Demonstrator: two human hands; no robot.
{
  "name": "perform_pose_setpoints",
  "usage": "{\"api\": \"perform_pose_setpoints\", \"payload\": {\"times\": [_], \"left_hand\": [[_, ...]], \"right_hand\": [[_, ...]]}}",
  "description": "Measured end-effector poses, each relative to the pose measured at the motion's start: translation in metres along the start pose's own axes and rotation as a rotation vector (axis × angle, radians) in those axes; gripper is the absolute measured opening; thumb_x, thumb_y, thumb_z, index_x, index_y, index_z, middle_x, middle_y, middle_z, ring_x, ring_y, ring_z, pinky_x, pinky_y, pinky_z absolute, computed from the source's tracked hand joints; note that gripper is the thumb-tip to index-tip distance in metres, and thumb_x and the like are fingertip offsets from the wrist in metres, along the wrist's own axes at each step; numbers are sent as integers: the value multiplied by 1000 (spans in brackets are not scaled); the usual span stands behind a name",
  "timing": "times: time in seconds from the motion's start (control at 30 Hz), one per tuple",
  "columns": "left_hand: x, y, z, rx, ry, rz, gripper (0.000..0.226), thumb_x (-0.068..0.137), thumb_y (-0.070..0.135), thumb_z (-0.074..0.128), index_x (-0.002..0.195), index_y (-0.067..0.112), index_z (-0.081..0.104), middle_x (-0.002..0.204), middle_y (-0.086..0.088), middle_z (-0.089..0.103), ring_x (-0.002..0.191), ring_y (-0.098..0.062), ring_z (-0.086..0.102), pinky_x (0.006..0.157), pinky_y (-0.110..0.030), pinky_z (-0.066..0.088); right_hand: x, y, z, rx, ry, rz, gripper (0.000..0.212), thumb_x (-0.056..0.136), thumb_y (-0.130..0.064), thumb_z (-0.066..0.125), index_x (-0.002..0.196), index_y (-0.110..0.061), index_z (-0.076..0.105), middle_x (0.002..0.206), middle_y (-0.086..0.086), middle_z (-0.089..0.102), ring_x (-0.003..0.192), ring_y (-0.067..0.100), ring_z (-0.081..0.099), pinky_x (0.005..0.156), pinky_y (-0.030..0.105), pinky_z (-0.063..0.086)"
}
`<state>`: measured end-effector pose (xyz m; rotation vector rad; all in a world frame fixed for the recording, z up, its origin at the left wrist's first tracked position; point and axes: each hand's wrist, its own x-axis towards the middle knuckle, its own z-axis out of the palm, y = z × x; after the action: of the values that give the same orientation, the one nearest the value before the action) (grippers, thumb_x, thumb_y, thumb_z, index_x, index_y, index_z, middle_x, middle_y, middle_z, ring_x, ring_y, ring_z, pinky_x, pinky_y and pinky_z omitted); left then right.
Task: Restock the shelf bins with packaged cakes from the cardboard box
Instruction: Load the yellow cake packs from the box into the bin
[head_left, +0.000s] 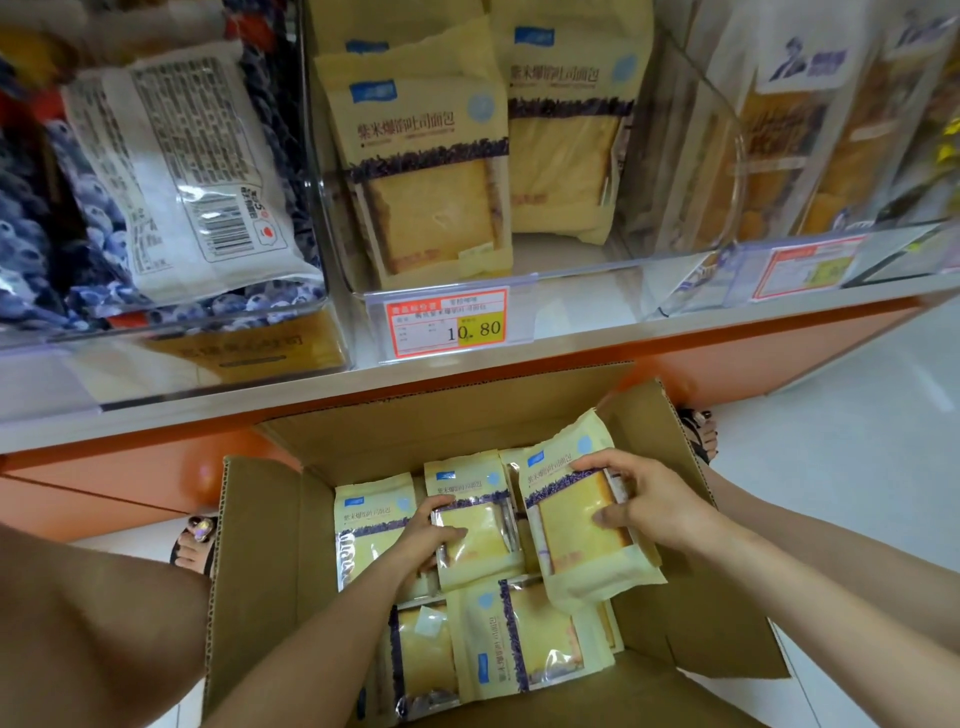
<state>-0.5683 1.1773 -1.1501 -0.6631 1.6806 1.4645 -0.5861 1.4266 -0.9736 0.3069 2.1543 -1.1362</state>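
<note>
An open cardboard box stands on the floor below the shelf, holding several yellow packaged cakes. My right hand grips one cake pack by its right edge, lifted and tilted above the others. My left hand holds a second cake pack upright in the middle of the box. Above, a clear shelf bin contains two of the same yellow packs, standing upright, with free room at its front right.
A price tag reading 10.80 hangs on the shelf edge. A left bin holds a blueberry-printed bag; a right bin holds other cakes. My knee is at lower left, sandalled feet beside the box.
</note>
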Motion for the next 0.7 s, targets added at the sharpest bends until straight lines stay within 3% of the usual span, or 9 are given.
{"api": "perform_pose_setpoints", "payload": {"times": [0.03, 0.07, 0.1, 0.2, 0.3, 0.37, 0.47, 0.6, 0.7], "left_hand": [[2, -1, 2, 20, 12, 10, 44, 84, 10, 66, 119, 33, 52, 125, -29, 51, 95, -39, 60, 78, -42, 51], [3, -1, 3, 36, 22, 21, 42, 83, 10, 67, 114, 36, 54, 134, -25, 46, 115, -41, 51, 94, -46, 45], [5, -2, 6, 48, 36, 30, 40, 81, 11, 68, 108, 38, 55, 135, -19, 45, 118, -38, 49, 99, -45, 42], [8, -1, 17, 161, 129, 59, 38, 78, 13, 70, 97, 42, 55, 123, -5, 41, 99, -26, 55, 91, -39, 50], [2, -1, 29, 343, 235, 109, 41, 79, 10, 67, 102, 42, 53, 113, 2, 35, 106, -20, 39, 94, -30, 37], [0, -3, 30, 389, 287, 166, 42, 80, 3, 64, 100, 38, 54, 109, 1, 37, 105, -20, 42, 92, -30, 38], [-8, 0, 26, 315, 264, 229, 43, 81, -10, 57, 99, 29, 55, 107, -5, 36, 91, -20, 51, 80, -32, 54], [-26, 11, 22, 326, 212, 259, 48, 82, -10, 56, 106, 32, 53, 113, -8, 36, 97, -24, 52, 82, -27, 54], [-48, 25, 17, 363, 164, 290, 51, 82, -8, 58, 112, 32, 52, 119, -10, 41, 99, -24, 54, 70, -23, 54]], "right_hand": [[0, 0, 0, -10, 3, -2, 51, 80, 3, 68, 108, -38, 59, 119, -2, 54, 104, 19, 55, 84, 33, 55], [0, 1, -1, -15, 5, -6, 51, 80, 3, 68, 108, -39, 59, 120, -2, 54, 105, 19, 54, 85, 34, 55], [0, 1, -1, -19, 6, -10, 52, 80, 3, 68, 106, -40, 59, 120, -2, 53, 106, 20, 54, 86, 34, 54], [1, 1, -2, -41, 3, -21, 53, 80, 3, 69, 101, -44, 58, 123, -1, 52, 109, 21, 53, 88, 35, 54], [2, 1, -3, -59, 6, -32, 54, 79, 2, 70, 100, -46, 58, 124, 0, 52, 110, 22, 53, 87, 36, 55], [1, -1, -3, -83, 9, -42, 53, 79, 1, 70, 102, -45, 58, 124, -1, 52, 109, 22, 53, 87, 36, 54], [-3, -6, -4, -107, 6, -55, 51, 79, 1, 70, 107, -40, 59, 123, -2, 52, 109, 21, 52, 87, 36, 54], [-13, -17, -6, -135, -5, -73, 51, 80, 1, 69, 106, -41, 58, 119, -2, 51, 108, 21, 51, 87, 38, 53], [-24, -32, -10, -180, -15, -104, 51, 80, 1, 69, 103, -44, 56, 117, -2, 53, 102, 21, 56, 79, 34, 56]]}}
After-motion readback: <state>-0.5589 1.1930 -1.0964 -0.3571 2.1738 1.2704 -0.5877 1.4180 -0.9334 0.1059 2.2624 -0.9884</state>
